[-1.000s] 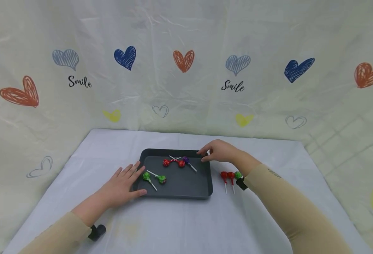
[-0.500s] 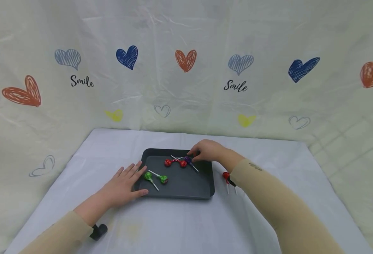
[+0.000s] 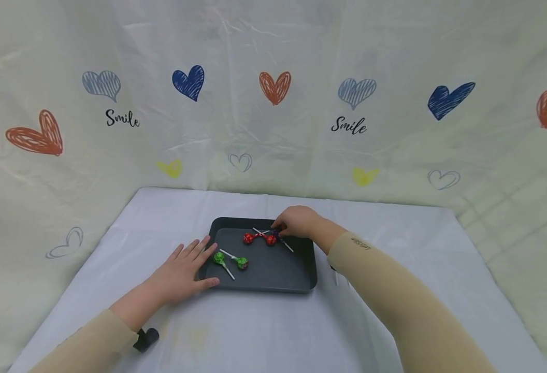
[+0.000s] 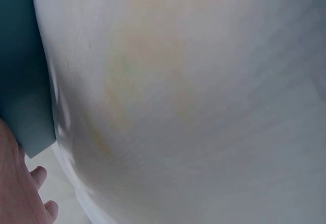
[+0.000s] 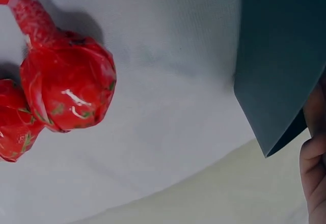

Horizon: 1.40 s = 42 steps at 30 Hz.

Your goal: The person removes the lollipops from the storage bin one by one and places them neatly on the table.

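Fingers of our right hand (image 3: 299, 223) have closed round the purple lollipop (image 3: 275, 233), stick slanting near-right; our left hand (image 3: 180, 272) stays spread.

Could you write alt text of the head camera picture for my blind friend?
A person's right hand reaches to a purple lollipop in a dark tray, beside two red lollipops. The left hand rests at the tray's left edge, near two green lollipops.

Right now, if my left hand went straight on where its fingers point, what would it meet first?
Likely the tray, at its left edge. Your left hand overlaps that edge in the head view, but whether it touches or hovers is unclear.
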Tool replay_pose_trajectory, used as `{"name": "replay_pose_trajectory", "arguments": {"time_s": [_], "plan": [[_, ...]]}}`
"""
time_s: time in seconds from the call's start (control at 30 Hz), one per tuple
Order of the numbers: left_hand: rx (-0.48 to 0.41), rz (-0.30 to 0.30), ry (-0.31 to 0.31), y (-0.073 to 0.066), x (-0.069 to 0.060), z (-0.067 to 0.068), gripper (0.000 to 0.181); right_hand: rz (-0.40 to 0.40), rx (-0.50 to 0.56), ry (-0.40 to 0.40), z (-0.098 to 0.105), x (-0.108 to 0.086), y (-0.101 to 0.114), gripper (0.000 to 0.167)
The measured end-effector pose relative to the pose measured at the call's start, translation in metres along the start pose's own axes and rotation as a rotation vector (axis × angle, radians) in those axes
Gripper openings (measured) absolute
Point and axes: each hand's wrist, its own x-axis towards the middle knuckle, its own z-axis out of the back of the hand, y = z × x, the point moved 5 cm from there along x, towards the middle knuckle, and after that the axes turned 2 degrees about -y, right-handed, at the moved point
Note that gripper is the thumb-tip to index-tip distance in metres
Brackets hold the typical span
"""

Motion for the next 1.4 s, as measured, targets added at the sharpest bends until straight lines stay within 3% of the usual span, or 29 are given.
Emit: {"name": "replay_pose_trajectory", "arguments": {"time_s": [0.4,0.53,0.8,1.4], "plan": [[0.005,0.007,0.01,0.002,0.002,-0.002,0.092,-0.006,-0.001,0.015,-0.006,0.001,-0.003,0.027],[0.008,0.013,0.011,0.004,0.004,-0.005,0.093,-0.013,0.026,0.049,-0.008,-0.002,-0.003,0.029],[-0.011,-0.002,0.003,0.0,0.001,0.0,0.091,-0.028,0.115,0.101,-0.01,-0.013,0.001,0.023],[-0.019,0.006,0.015,-0.001,-0.001,0.002,0.094,0.009,0.22,0.098,-0.02,-0.028,0.0,0.025]]}}
